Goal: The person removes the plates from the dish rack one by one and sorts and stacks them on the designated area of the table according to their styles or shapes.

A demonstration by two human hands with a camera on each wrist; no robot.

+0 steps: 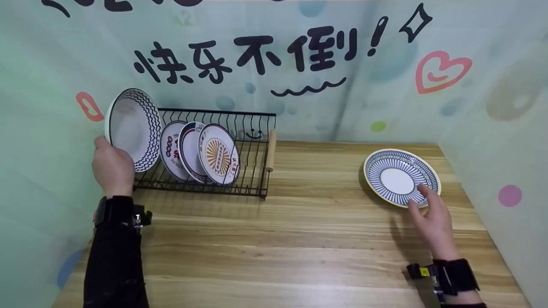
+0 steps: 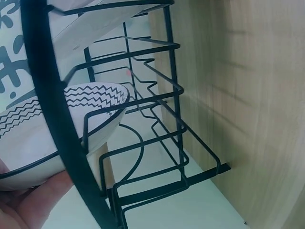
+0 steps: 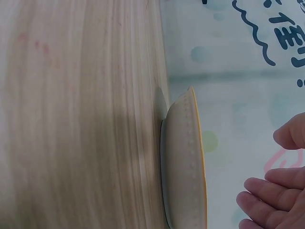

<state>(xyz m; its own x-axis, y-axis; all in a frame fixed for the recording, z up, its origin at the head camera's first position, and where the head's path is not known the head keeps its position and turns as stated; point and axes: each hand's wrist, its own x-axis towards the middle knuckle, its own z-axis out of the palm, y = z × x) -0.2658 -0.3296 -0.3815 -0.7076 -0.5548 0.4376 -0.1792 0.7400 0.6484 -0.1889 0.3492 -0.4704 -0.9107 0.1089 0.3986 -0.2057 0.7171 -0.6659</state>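
Observation:
My left hand (image 1: 113,169) grips the rim of a white bowl (image 1: 132,128) with black zigzag lines inside; the bowl stands tilted on its side at the left end of a black wire dish rack (image 1: 252,171). In the left wrist view the bowl (image 2: 107,98) shows behind the rack's wires, with my fingers (image 2: 45,198) at its lower edge. My right hand (image 1: 434,218) is over the near right rim of a blue-and-white striped plate (image 1: 397,181) lying on the table. Seen from the right wrist, thumb and fingers are spread apart above the plate (image 3: 186,167), holding nothing.
Several smaller patterned plates lean upright in the rack, among them one with an orange sunburst (image 1: 219,156). A wooden handle (image 1: 271,152) forms the rack's right end. Printed cloth (image 1: 317,115) walls in the wooden table (image 1: 308,239) at the back and sides.

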